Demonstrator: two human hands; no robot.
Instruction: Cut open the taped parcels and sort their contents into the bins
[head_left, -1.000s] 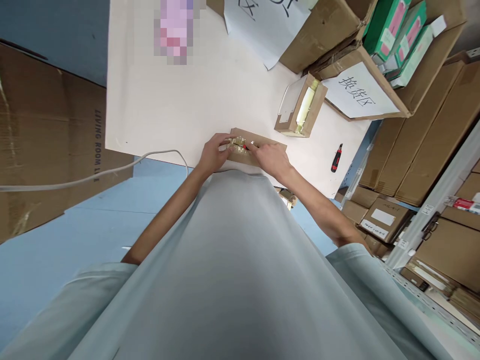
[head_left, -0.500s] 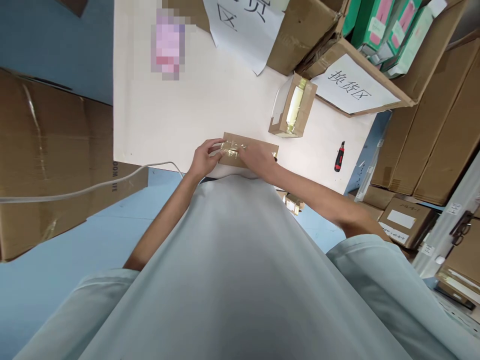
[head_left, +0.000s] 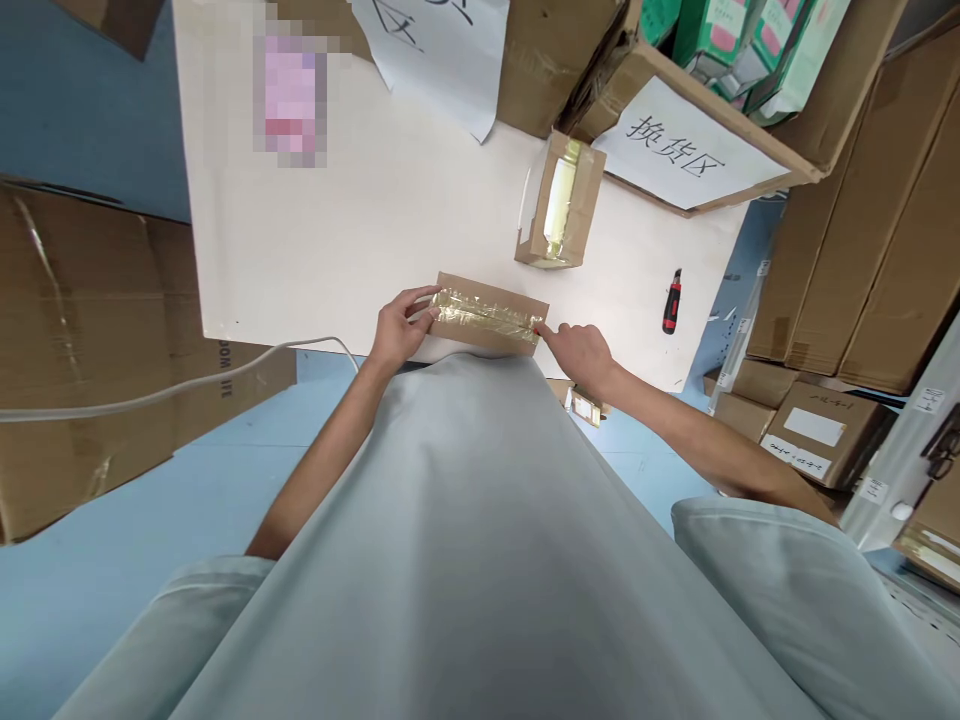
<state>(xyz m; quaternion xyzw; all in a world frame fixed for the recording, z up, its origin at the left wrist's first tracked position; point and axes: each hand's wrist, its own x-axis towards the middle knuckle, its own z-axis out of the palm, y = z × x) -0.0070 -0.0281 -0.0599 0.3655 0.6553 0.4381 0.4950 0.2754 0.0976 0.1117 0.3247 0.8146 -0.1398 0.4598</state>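
A narrow brown cardboard box [head_left: 487, 315] with shiny clear tape along its top lies at the white table's near edge, close to my body. My left hand [head_left: 405, 322] grips its left end, fingers at the back corner and thumb on the tape. At the right end, my right hand [head_left: 576, 350] has its fingers curled in, with one fingertip touching the end of the tape. Behind them stands a second taped box [head_left: 561, 200] with a pale label. To the right lies a red and black cutter knife [head_left: 672, 302].
Beyond is the white table [head_left: 315, 230] with a blurred pink item [head_left: 291, 100]. An open carton [head_left: 795, 165] of green boxes stands at the back right. A white cable [head_left: 262, 358] crosses the left edge. Large cartons [head_left: 90, 340] are at the left.
My right hand has slid rightward along the tape to the box's right end, uncovering the taped top. My left hand stays at the left end. The camera view has shifted slightly.
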